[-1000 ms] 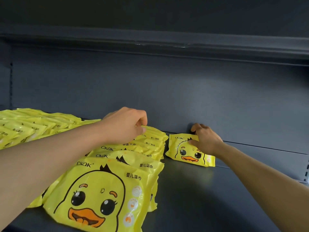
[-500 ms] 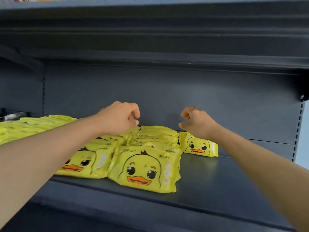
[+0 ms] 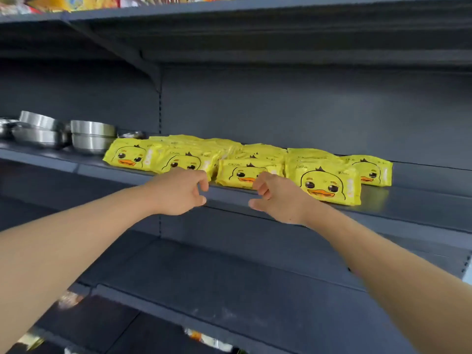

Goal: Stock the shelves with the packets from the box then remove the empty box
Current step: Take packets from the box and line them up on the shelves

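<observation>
both hands are in front of the shelf (image 3: 408, 200) edge and hold nothing: the left hand (image 3: 178, 192) has its fingers loosely curled, and the right hand (image 3: 278, 200) is the same, thumb out. neither touches a packet. the packets (image 3: 324, 185) lie flat in overlapping rows on the middle shelf, from just beside the steel bowls (image 3: 92, 139) on the left across to a lone packet (image 3: 370, 169) at the right, set further back. the box is not in view.

the likely trouble sits at the front. the front packets, the big one right of the right hand above all, lie near the lip, and a knuckle or forearm brushing them as the arms move could drag one off onto the lower shelf (image 3: 229, 277). the wrappers look slick and are stacked on a slant, so a nudge to one may slide its neighbours too. a further push on the left rows may shove the end packet against the bowls. much of the shelf at right is bare, so stocking is probably unfinished.
</observation>
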`<state>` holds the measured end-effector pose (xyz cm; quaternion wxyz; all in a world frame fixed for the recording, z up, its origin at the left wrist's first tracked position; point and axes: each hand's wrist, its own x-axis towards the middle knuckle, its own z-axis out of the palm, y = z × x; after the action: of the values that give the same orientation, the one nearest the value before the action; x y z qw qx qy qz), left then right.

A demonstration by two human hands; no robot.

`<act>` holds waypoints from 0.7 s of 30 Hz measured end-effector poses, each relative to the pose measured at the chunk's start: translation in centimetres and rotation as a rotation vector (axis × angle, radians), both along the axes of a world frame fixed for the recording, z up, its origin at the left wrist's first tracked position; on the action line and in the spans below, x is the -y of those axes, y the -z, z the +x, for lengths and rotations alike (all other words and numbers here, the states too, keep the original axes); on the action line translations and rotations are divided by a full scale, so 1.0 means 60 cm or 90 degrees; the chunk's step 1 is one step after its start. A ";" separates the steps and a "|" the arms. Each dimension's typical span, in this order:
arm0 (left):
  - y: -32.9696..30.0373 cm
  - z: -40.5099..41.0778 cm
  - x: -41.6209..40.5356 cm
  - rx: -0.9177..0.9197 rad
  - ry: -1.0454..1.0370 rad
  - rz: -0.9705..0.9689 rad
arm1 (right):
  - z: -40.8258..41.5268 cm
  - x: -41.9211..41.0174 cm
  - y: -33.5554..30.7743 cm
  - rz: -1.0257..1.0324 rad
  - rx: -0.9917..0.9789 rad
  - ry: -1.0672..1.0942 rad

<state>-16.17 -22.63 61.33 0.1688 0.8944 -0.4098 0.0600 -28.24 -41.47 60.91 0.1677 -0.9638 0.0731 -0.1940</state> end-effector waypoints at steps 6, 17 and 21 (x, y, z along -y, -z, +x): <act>0.113 0.015 -0.128 -0.077 -0.052 0.076 | 0.039 -0.112 0.141 0.042 -0.143 -0.064; 0.380 0.067 -0.243 -0.239 -0.147 0.154 | 0.122 -0.198 0.391 0.099 -0.334 -0.140; 0.443 0.071 -0.266 -0.254 -0.162 0.172 | 0.129 -0.200 0.450 0.094 -0.385 -0.161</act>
<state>-11.88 -6.68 34.73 0.1163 0.9472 -0.2572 -0.1520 -20.52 -29.46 33.89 0.2309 -0.9643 0.0132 0.1292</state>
